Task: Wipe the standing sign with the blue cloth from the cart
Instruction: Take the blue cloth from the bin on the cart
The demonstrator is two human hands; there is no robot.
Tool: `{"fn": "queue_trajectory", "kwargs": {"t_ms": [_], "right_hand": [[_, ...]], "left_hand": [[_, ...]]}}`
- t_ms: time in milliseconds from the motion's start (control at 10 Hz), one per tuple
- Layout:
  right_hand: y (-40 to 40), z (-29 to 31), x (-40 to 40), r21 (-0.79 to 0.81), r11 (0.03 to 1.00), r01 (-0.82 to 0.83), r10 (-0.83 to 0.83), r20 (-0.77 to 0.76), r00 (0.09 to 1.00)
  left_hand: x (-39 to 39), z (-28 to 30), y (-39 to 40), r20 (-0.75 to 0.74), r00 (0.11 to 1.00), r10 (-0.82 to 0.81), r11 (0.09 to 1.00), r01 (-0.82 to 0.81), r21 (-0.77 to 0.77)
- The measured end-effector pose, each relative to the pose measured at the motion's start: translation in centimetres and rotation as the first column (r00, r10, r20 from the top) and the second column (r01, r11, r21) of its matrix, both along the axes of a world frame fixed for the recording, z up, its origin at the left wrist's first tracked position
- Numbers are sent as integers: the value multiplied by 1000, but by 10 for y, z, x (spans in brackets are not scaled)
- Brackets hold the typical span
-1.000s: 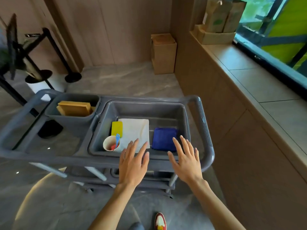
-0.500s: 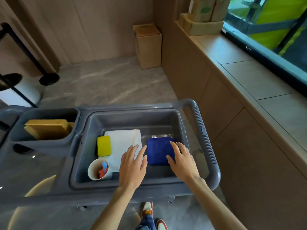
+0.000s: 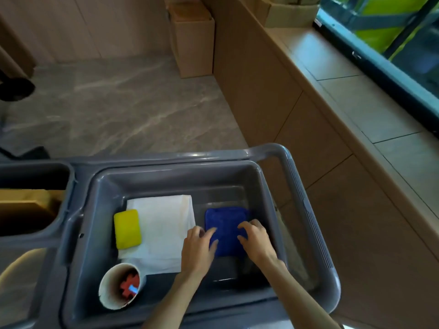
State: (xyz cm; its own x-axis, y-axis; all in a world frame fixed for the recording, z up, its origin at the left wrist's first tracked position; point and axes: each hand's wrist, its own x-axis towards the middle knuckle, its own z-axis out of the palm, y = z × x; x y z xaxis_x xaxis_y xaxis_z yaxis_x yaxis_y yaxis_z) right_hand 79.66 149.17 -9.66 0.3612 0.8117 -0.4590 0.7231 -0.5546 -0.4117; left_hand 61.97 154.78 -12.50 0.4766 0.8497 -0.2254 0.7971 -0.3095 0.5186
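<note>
Head view: blue cloth (image 3: 224,230) lies flat, folded to a rough rectangle, on the floor of the cart's grey bin (image 3: 166,176), lower centre of frame, right half of the bin. Left hand (image 3: 198,250) sits on its lower-left edge; fingers (image 3: 210,233) curled loosely onto the fabric, not pinched yet. Right hand (image 3: 255,242) on the lower-right edge, fingers bent, tips pressing on the cloth. Neither hand has it lifted; both rest on it w/ no real closure visible.

Left of the cloth, apart by a narrow gap: white folded towel (image 3: 164,231) w/ yellow sponge (image 3: 127,229) on top at its left side. Paper cup (image 3: 118,286) w/ red and blue bits inside, bottom-left corner of the bin. Cardboard box (image 3: 192,36) on the floor, top centre.

Handling, judged: cloth looks soft, light, limp, prob microfibre. It'll sag and unfold if taken by one corner. Best pinch is the near edge through all layers, or bunch it mid-panel w/ one hand. No slip or breakage risk. Bin walls leave room. Standing sign not in frame.
</note>
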Motion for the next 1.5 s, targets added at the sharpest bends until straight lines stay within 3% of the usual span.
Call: {"fn": "queue_trajectory", "kwargs": {"t_ms": [100, 300, 500, 600, 700, 1000, 1100, 1300, 1500], "right_hand": [[13, -19, 1, -62, 998, 11, -12, -19, 1000], [27, -44, 1, -161, 986, -49, 58, 51, 997], [26, -65, 13, -82, 991, -102, 104, 24, 994], [27, -68, 10, -1, 1000, 2, -2, 5, 1000], [27, -79, 15, 43, 996, -80, 77, 64, 995], [35, -70, 11, -45, 998, -35, 42, 170, 984], [37, -72, 10, -121, 992, 33, -17, 126, 992], [44, -69, 11, -237, 958, -163, 235, 318, 918], [44, -62, 8, -272, 928, -253, 340, 343, 876]], "left_hand": [[4, -19, 3, -45, 998, 33, 999, -35, -38], [17, -38, 10, -103, 995, -17, 998, 22, 53], [9, -48, 11, -155, 988, 24, 999, -18, 39], [9, -47, 17, -174, 984, 26, 997, -12, 78], [9, -45, 20, -190, 982, 20, 996, -3, 86], [18, -48, 27, -133, 986, 101, 988, -84, 130], [21, -51, 30, -115, 985, 125, 984, -108, 145], [27, -55, 34, -95, 983, 155, 979, -140, 151], [32, -50, 36, -124, 983, 138, 982, -120, 144]]}}
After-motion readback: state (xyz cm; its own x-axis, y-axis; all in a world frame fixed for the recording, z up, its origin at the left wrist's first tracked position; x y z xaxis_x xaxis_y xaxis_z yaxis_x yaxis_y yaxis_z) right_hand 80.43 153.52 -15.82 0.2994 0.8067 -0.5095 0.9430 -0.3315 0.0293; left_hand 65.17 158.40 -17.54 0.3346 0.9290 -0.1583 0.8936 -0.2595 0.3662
